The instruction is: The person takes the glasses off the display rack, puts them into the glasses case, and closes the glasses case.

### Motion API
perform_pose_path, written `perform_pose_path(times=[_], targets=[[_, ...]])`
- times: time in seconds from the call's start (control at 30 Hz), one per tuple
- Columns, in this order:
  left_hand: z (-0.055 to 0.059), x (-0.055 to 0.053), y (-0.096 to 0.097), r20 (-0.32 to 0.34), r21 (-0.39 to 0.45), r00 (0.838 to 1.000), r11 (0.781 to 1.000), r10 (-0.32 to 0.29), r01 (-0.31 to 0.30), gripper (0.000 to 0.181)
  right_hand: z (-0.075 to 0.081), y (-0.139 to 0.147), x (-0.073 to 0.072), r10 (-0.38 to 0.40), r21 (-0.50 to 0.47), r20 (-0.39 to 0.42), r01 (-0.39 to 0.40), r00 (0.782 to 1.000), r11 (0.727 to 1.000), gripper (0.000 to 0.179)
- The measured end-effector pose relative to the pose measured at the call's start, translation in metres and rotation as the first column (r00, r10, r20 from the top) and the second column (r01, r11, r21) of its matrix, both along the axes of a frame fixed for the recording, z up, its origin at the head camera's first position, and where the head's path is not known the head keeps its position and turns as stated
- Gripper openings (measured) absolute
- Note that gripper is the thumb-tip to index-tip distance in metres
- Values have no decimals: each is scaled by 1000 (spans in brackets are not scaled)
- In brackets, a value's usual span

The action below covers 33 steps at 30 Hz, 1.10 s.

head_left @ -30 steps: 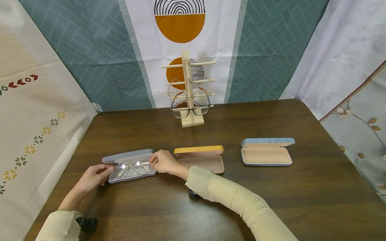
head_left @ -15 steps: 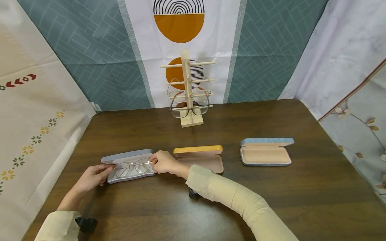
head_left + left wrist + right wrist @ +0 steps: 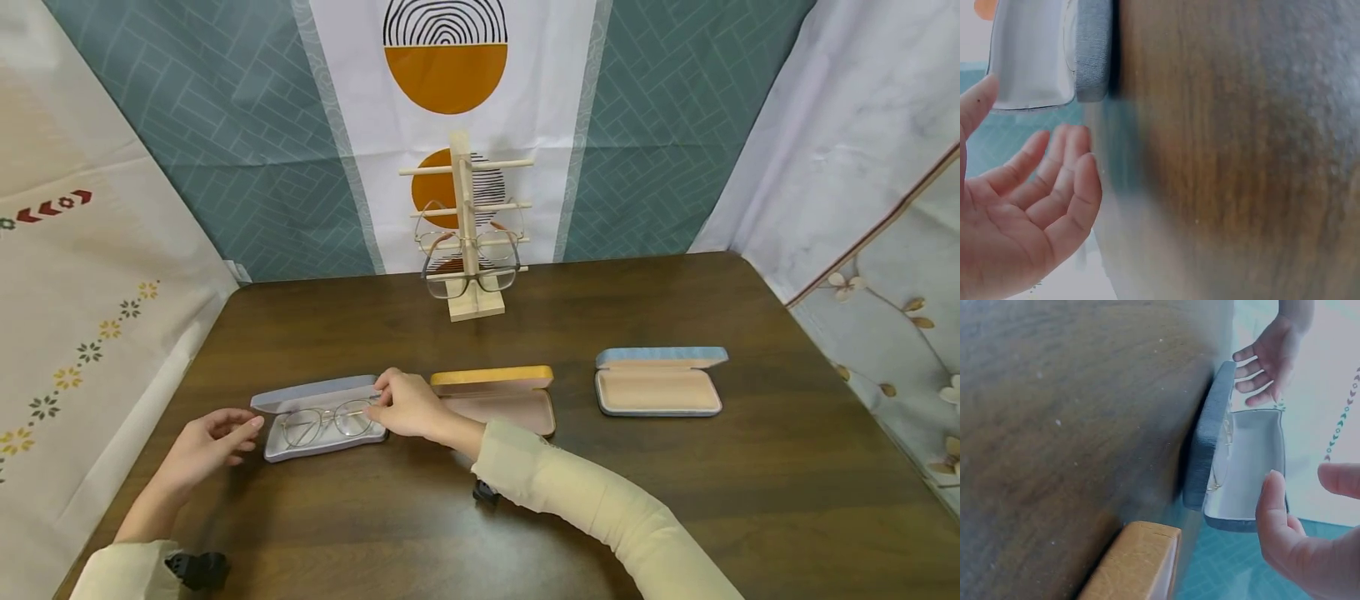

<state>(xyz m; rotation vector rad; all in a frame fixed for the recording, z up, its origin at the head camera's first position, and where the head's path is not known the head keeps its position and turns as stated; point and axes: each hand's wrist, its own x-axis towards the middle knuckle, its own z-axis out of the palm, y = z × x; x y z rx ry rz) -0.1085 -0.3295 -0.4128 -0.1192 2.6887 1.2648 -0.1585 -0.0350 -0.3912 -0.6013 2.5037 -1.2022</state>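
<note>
A pair of thin gold-rimmed glasses (image 3: 352, 418) lies in the open grey-blue glasses case (image 3: 330, 450) at the left of the table. Beside the case's left end is my left hand (image 3: 204, 452), its fingers loosely bent and apart from the case. The left wrist view shows this hand (image 3: 1041, 206) with nothing in it. My right hand (image 3: 411, 407) hovers at the right end of the same case. Seen from the right wrist, its thumb and index finger are spread, and no glasses are between them. Part of the glasses' gold frame (image 3: 1215, 485) shows inside the case there.
An open yellow glasses case (image 3: 491, 379) stands partly behind the right forearm. Farther right is an open blue case (image 3: 660, 396) with a beige lining. At the back, a wooden display stand (image 3: 465, 208) carries two pairs of glasses. Patterned cloths hang around the table.
Both hands have let go of the glasses, which now rest in the grey-blue case. My left hand has drawn back to the left; the right fingers have spread at the case's right end.
</note>
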Motion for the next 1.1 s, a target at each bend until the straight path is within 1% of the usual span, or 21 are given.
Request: perform_pose_path(times=[0.1,0.23,0.4,0.5,0.57,0.6,0.8,0.87,0.93,1.0,1.1], targets=[[3,1,0,0,-4,1000,1000,-4,4,61,4,1,3,-4,9,-58,5,998,1000,39],[4,-1,2,3,31,1000,999,-10,10,67,4,2,5,-19,-8,-82,19,996,1000,50],[6,-4,9,2,78,1000,997,-14,13,67,0,-2,5,-35,14,-76,37,996,999,56],[4,-7,12,2,89,1000,996,-17,17,67,-3,-3,4,-40,18,-44,41,998,999,55],[0,-10,10,2,99,1000,995,-22,22,68,-4,-3,4,-38,14,-29,39,999,999,54],[-5,-12,7,2,106,1000,994,-11,10,70,-5,-3,4,-36,8,-21,36,999,999,53],[-42,-28,-18,-10,171,1000,985,12,-10,84,-7,-3,4,-42,-25,-25,42,999,999,47],[-48,-31,-23,-20,171,1000,985,-7,10,85,-8,-4,3,-46,-31,-23,45,999,998,45],[-51,-32,-25,-30,169,1000,986,-10,15,85,-9,-6,2,-47,-35,-21,46,999,998,45],[-51,-32,-25,-29,159,999,987,-15,19,84,-10,-8,0,-48,-37,-20,47,999,998,45],[-42,-29,-17,-16,161,1000,987,-2,5,82,-12,-10,-3,-58,-37,-31,56,998,998,43]])
